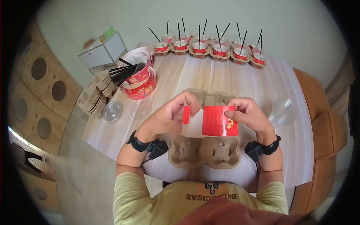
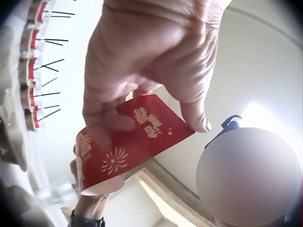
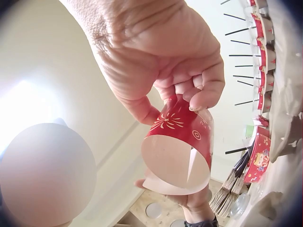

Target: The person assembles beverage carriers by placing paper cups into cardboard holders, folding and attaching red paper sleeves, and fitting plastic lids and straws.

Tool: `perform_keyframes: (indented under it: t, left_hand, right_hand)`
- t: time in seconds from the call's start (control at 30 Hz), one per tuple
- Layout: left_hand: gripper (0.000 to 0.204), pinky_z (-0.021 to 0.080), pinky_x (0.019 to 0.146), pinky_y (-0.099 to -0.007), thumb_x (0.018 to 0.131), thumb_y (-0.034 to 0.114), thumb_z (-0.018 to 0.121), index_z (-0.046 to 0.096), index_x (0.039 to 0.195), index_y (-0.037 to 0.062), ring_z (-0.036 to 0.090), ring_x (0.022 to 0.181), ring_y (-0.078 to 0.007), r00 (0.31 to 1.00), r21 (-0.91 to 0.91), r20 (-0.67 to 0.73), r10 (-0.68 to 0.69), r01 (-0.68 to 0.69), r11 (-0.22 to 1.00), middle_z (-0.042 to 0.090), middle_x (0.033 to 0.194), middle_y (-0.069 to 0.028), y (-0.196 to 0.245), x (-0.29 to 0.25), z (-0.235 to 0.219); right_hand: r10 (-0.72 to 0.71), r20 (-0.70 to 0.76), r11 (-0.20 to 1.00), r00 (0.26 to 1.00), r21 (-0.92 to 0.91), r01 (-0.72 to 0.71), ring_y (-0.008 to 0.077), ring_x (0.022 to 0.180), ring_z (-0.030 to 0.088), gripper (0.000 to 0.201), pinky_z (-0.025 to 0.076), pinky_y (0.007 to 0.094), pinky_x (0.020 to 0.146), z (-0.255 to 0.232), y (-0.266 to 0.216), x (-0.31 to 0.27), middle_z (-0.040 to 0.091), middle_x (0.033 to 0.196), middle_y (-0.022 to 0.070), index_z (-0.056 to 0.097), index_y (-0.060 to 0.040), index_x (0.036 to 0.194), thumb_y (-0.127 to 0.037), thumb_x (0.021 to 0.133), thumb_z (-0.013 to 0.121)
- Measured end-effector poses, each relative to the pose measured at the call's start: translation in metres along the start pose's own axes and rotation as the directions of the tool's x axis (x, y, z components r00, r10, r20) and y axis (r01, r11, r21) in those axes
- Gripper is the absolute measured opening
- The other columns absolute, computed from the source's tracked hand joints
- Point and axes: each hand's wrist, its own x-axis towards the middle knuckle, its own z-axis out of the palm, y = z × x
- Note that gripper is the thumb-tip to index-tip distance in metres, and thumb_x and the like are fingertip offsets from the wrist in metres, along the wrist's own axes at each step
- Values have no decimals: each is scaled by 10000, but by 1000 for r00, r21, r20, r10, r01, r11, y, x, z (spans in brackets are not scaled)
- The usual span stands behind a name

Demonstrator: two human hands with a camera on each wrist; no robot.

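Both hands hold a red paper cup sleeve (image 1: 220, 121) with gold print and a white inner side. My left hand (image 1: 182, 107) pinches its left end, where the white side shows with a red strip at the edge. The right hand (image 1: 248, 112) grips the printed end, thumb on the front. In the right wrist view the sleeve (image 3: 177, 125) curves into a wide loop. In the left wrist view the fingers of the left hand (image 2: 151, 47) lie over the printed face. Below the sleeve sits a brown pulp cup carrier (image 1: 204, 165), its cup wells showing.
Along the back stand cups (image 1: 199, 47) with red sleeves and black straws in carriers. At left are stacked carriers (image 1: 92, 97), red buckets (image 1: 140, 90) with a bundle of black straws (image 1: 123, 72), and clear lids (image 1: 112, 111). Clear stacked cups (image 1: 281, 111) lie right, near orange chairs (image 1: 326, 127).
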Motion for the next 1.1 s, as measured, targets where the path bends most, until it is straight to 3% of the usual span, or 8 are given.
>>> perform_keyframes:
  t: [0.07,0.17,0.3,0.37,0.67,0.9,1.03,1.1]
  left_hand:
    - [240,330,713,-221,708,173,673,478,766,46,436,807,-126,985,-65,-165,-50,39,997,457,820,-39,7,2,12]
    - [128,404,704,-200,762,22,612,517,847,30,474,786,-61,992,-8,-111,-54,54,999,468,852,0,-2,3,4]
    - [118,406,667,-187,772,22,603,543,874,20,483,730,-55,954,30,-219,-206,218,976,498,784,15,0,3,10]
    - [128,400,612,-185,782,38,599,561,903,17,482,665,-54,968,332,-234,-91,167,928,521,757,17,-3,6,14]
    - [118,365,522,-221,729,63,637,597,836,33,462,610,-100,963,638,-270,11,170,751,525,740,-40,4,4,20]
    - [133,371,515,-256,716,87,638,607,837,42,466,594,-148,974,668,-219,-51,188,720,510,706,-61,5,3,22]
    - [134,374,517,-270,717,100,637,604,831,37,474,579,-163,977,661,-205,-53,178,729,510,701,-65,6,3,24]
    - [136,377,519,-274,716,103,639,601,827,34,479,574,-171,980,673,-193,-45,165,721,512,703,-70,5,3,25]
  right_hand:
    - [-8,22,1000,1000,-6,8,-7,515,428,128,335,157,450,1,0,0,485,601,-67,552,-37,727,-127,816,574]
    - [-5,23,1000,1000,-6,5,-13,538,434,106,339,154,460,8,-4,-3,490,614,-71,557,-31,751,-109,822,568]
    - [-18,-25,1000,1000,-14,17,-19,576,442,83,347,148,484,10,0,-2,486,625,-81,575,-19,822,-100,830,561]
    - [-15,-32,1000,999,-20,14,-19,565,421,89,333,151,478,12,0,-2,479,623,-82,581,-18,835,-105,827,566]
    - [-116,-55,964,992,-247,99,16,505,326,98,269,196,444,18,3,-2,435,591,-51,600,-29,832,-123,806,587]
    - [-350,15,819,937,-480,314,119,507,421,90,335,246,466,21,2,0,492,622,49,598,-21,837,-94,784,588]
    - [-389,38,784,921,-511,352,152,545,458,98,359,261,488,22,0,1,513,643,60,597,-27,848,-90,773,594]
    - [-332,29,809,943,-506,300,164,569,470,112,366,266,498,22,0,0,524,661,65,593,-34,861,-83,760,602]
